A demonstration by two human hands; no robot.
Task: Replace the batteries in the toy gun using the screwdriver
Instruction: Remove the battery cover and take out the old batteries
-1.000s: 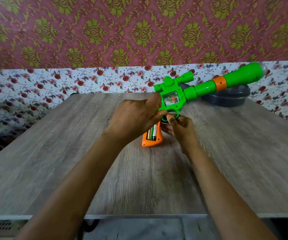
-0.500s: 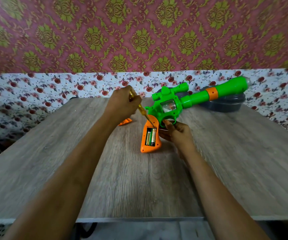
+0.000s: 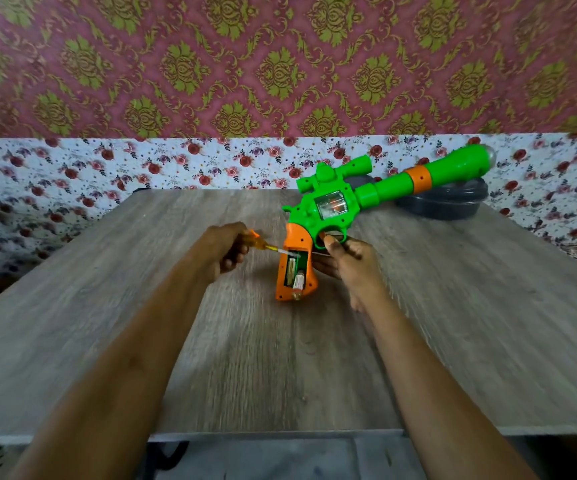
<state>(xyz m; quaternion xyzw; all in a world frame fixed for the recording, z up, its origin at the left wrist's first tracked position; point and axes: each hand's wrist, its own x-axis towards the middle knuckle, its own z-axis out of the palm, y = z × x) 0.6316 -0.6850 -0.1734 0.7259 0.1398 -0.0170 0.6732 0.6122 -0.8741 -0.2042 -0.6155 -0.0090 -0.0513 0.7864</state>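
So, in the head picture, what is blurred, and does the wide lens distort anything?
Head view: motion blur smears the grain of the table and the wallpaper at the edges; the toy gun is sharper, though the batteries and the tip of the screwdriver look soft. Head view: the wide lens stretches the forearms toward the lower corners; light is soft, no hard glare.

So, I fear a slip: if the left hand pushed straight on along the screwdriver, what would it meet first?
The open battery bay: the screwdriver tip in the left hand seems at its top edge; depth unclear.
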